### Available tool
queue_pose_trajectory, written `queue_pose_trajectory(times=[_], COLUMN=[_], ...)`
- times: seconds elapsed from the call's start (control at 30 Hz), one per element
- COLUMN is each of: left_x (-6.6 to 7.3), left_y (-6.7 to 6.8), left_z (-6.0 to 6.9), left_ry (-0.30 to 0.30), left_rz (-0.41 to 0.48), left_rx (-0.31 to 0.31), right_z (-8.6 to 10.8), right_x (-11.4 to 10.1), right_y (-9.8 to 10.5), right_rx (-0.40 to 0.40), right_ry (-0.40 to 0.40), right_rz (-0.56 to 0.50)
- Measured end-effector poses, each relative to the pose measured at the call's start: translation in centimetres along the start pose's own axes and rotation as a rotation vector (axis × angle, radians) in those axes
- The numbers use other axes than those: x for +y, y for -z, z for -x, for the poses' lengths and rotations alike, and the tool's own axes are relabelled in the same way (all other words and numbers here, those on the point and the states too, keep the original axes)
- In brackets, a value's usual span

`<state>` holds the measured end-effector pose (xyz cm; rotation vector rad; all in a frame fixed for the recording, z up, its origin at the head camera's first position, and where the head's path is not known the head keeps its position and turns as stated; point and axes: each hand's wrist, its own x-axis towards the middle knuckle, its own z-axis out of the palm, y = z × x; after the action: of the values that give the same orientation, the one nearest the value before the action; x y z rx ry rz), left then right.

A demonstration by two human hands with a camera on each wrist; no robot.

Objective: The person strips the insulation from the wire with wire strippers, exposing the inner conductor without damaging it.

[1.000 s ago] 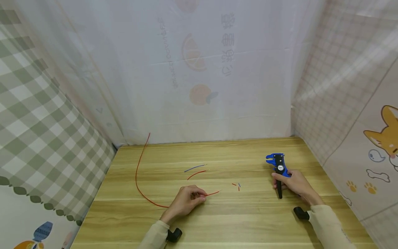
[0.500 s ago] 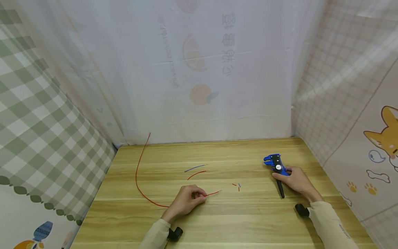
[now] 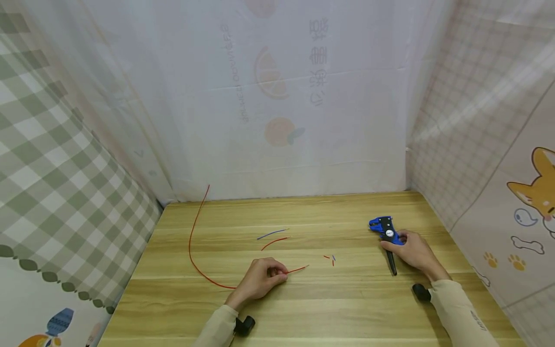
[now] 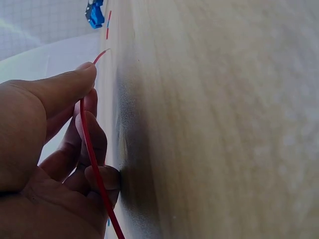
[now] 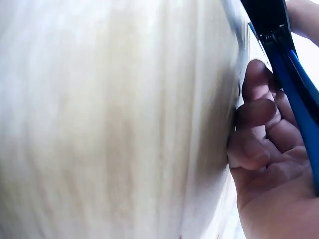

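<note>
Between thumb and fingertips, my left hand [image 3: 260,279] pinches a long red wire [image 3: 213,283] close to one end. A short stretch with a bare tip sticks out past the fingers to the right. In the left wrist view the red wire [image 4: 93,155] runs down across the palm. On the right side of the table, my right hand [image 3: 412,249] holds a blue and black wire stripper [image 3: 383,226] around its middle, jaws facing left. Its blue handle [image 5: 298,102] lies along the palm in the right wrist view, beside curled fingers.
A short blue wire [image 3: 272,234] and a short red wire [image 3: 273,242], both with bare right ends, lie beyond my left hand. Tiny red and blue insulation scraps [image 3: 333,263] lie mid-table. Curtains [image 3: 286,173] border the wooden table [image 3: 329,318] at back and sides.
The wire stripper has turned slightly in my right hand, its head shifting a little left and toward me, its black handle's end a little right. My left hand and red wire barely move.
</note>
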<state>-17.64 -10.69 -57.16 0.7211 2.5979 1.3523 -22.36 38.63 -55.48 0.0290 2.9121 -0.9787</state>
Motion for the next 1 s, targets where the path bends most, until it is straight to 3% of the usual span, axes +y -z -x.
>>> queue_pose_trajectory(times=[0.63,1.0], left_x=[-0.23,-0.04], left_y=[-0.16,-0.13], left_z=[0.01,-0.01], left_ry=[0.016,0.037], left_rz=[0.002,0.015], left_rx=[-0.017,-0.028], right_z=[0.21,0.68], right_x=[0.64,0.14], right_y=[0.03,-0.03], right_rx=[0.053,0.144], right_ry=[0.027,0.082], right_rz=[0.051,0.066])
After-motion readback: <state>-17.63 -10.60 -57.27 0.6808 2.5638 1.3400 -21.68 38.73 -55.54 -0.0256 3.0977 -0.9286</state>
